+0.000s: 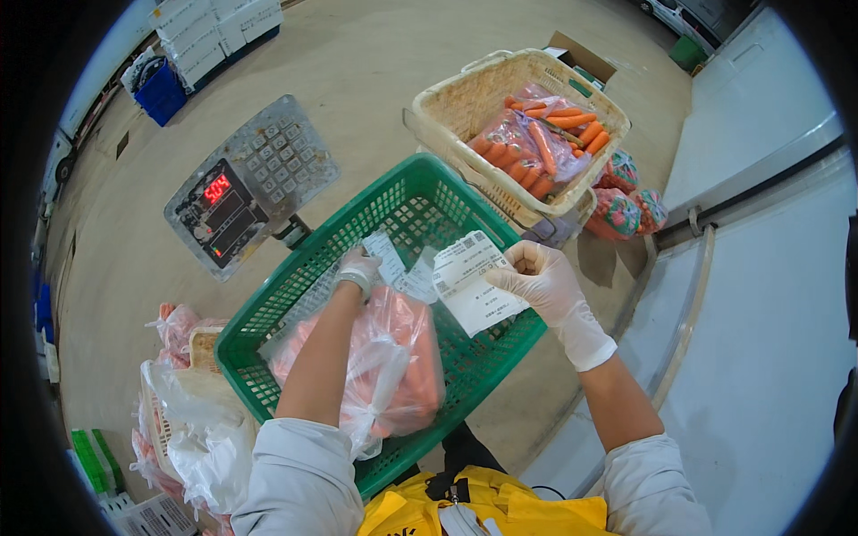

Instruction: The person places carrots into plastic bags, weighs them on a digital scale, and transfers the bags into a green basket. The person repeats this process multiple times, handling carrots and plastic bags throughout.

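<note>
My right hand (539, 275), in a thin white glove, pinches a printed paper slip (472, 288) between thumb and fingers above a green plastic crate (496, 231). My gloved left hand (360, 268) reaches into that crate, touching more paper slips (392, 261); whether its fingers grip one is unclear. Under my left forearm lies a knotted clear plastic bag of carrots (409, 362), at the near left of the crate. Beyond the crate's far left side stands a scale's display and keypad (255, 184), its red digits lit.
A cream plastic basket (442, 110) at the upper right holds bagged and loose carrots (536, 147). Beside it on the floor are net bags (620, 214). White plastic bags (208, 442) lie at the lower left. A white panelled wall (757, 321) runs along the right.
</note>
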A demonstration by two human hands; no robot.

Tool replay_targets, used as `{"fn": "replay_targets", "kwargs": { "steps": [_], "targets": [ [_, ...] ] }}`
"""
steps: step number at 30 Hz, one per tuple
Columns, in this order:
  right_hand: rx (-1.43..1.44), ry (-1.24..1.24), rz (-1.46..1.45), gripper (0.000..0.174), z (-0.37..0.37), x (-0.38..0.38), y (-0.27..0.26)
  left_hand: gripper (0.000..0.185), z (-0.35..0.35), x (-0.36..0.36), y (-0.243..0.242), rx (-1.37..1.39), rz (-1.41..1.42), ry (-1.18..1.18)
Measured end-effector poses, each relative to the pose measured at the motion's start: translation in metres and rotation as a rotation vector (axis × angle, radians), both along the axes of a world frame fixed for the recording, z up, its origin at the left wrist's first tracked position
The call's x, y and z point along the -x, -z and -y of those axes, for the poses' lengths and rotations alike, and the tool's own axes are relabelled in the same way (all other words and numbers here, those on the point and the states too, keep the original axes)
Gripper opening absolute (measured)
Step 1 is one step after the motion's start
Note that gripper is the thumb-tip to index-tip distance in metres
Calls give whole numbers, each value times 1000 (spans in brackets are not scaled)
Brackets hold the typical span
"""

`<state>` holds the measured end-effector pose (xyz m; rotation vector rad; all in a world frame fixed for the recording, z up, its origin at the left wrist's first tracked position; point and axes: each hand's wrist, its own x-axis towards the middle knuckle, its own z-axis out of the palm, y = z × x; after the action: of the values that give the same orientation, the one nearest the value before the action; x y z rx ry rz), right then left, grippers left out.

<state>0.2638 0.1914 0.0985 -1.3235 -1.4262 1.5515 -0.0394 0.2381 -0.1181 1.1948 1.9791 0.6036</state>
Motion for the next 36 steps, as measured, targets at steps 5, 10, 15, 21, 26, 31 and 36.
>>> {"fn": "replay_targets", "kwargs": {
  "steps": [5, 10, 15, 21, 26, 31, 36],
  "targets": [
    [-44, 30, 70, 25, 2, -3, 3, 57, 30, -28, -67, -659, -525, 76],
    [-71, 11, 83, 27, 1, 9, -2, 38, 85, -81, -151, 45, 1112, 44],
    [-49, -76, 43, 26, -7, 6, -9, 31, 101, -83, -168, 13, 1305, -40],
    [108, -282, 12, 22, -31, -11, 4, 24, 126, -35, -163, 244, 1531, 57],
    [-108, -351, 124, 20, -59, -11, 13, 34, 163, -16, -173, 305, 1626, 21],
    [56, -167, 240, 23, -84, 30, 90, 26, 197, -26, -174, 77, 1548, -176],
    [326, 80, 354, 26, -99, 92, 204, 20, 221, -29, -164, -102, 1068, -321]
  ]
}}
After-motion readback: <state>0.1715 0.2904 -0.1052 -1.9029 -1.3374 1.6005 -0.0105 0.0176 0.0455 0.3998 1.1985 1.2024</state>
